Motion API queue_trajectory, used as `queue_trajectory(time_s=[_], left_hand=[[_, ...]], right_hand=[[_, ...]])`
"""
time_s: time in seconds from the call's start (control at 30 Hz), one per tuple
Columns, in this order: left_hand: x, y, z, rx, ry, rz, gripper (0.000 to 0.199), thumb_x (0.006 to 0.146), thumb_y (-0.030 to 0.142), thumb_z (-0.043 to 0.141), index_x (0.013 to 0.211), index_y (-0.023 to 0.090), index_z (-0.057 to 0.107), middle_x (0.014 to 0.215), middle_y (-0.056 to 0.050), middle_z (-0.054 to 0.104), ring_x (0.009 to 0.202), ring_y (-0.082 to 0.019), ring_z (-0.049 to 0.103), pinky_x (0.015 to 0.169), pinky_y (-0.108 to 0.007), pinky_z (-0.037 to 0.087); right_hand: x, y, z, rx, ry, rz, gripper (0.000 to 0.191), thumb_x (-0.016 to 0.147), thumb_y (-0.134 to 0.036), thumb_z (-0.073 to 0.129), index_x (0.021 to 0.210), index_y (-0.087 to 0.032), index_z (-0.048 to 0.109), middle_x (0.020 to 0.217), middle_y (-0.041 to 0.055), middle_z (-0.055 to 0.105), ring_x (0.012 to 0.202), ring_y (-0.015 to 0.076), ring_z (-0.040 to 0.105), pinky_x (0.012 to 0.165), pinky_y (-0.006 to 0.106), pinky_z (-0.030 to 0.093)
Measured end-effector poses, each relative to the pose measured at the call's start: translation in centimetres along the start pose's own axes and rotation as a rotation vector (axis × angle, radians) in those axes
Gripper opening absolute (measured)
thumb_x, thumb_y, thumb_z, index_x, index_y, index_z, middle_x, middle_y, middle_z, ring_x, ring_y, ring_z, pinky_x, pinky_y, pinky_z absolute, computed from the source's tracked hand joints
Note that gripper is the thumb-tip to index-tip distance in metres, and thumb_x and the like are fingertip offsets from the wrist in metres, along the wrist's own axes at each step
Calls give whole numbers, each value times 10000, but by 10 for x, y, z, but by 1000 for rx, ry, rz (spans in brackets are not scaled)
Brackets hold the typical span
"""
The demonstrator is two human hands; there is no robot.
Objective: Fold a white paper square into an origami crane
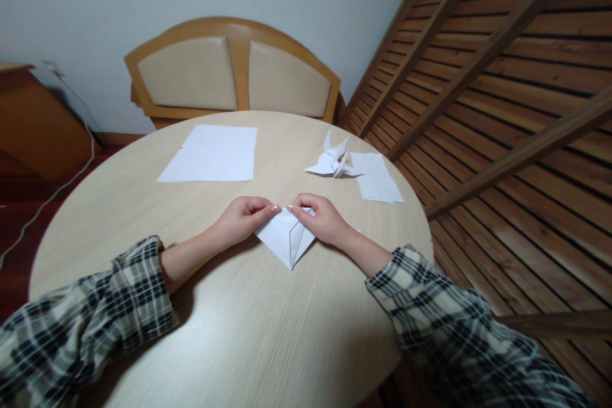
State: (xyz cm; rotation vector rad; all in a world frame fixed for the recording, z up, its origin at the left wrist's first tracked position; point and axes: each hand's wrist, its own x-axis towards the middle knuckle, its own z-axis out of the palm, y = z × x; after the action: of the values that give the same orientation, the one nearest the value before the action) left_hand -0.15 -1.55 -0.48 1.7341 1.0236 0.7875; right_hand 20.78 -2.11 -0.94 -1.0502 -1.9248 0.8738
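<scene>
A white folded paper (289,239) lies on the table with one point toward me and crease lines running down its middle. My left hand (246,220) pinches its far left edge, thumb on top. On the far right edge, my right hand (320,217) grips the same paper between thumb and curled fingers. The two thumb tips are close together near the top of the paper. Both hands hide the paper's upper corners.
The round wooden table (229,319) bears a stack of white paper sheets (213,153) at the back left. White folded paper cranes (332,159) stand at the back right, beside smaller white sheets (377,178). A padded headboard (234,70) and a slatted wooden wall (516,108) are beyond the table.
</scene>
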Motion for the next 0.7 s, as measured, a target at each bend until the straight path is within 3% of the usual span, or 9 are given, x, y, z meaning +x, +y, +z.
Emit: queue_trajectory(time_s=[0.13,0.37,0.57,0.7], left_hand=[[0,3,-1,-15,14,-11,489,808,613,585,614,164,585,541,16,472,520,-109,376,483,-232,302],[2,-1,-5,-45,61,-78,721,888,750,350,721,145,703,663,-66,665,620,-173,559,596,-282,434],[2,-5,-2,1,-36,-28,513,830,622,585,643,147,637,551,13,503,537,-114,406,500,-234,292],[2,-7,-1,-15,-76,-23,474,818,582,610,638,143,624,533,32,430,518,-95,337,473,-227,230]], right_hand=[[0,-2,-2,3,8,13,301,906,-426,567,704,-204,537,712,-2,574,705,148,513,701,291,420],[0,-2,-4,3,21,21,303,906,-422,567,700,-205,521,721,-3,580,715,146,521,716,294,422],[0,-1,-1,12,10,1,303,902,-425,576,705,-197,549,700,-9,564,689,140,509,693,288,408],[0,-3,-1,29,2,36,319,895,-448,583,702,-196,560,701,-7,572,694,140,508,691,286,410]])
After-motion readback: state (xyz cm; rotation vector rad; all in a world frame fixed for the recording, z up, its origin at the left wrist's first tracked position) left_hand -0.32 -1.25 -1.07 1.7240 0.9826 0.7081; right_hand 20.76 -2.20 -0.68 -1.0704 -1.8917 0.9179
